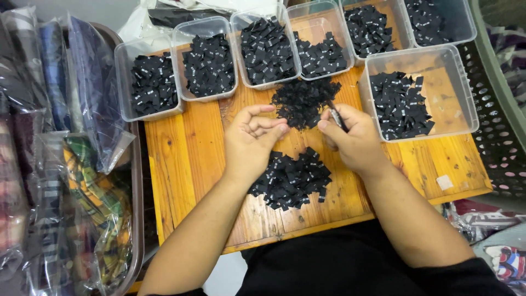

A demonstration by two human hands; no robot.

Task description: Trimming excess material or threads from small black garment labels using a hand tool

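I see both hands over the wooden counter (181,159), close to each other at the near edge of the far pile of small black labels (304,101). My left hand (253,137) is half curled, thumb and fingers bent toward each other but not closed; if there is one label between the fingertips, I cannot tell, because the black pieces behind hide it. My right hand (353,137) is closed around a thin dark tool (336,116), maybe tweezers or small scissors; only a short part shows above the fist, so its kind is not clear to me.

A second pile (293,178) lies nearer to my body, between the two forearms, well apart from the first one. I think the two piles are kept apart so that handled pieces do not mix with the others.

The clear plastic boxes (416,93) stand in a row along the far side, within reach of both hands, each with its own heap of labels. Probably each box holds one sort, but the white marks on the labels are too small to read.

At the left, folded cloth in plastic bags (82,164) is partly cut off by the frame. At the right, only part of a perforated basket (501,126) is in view.
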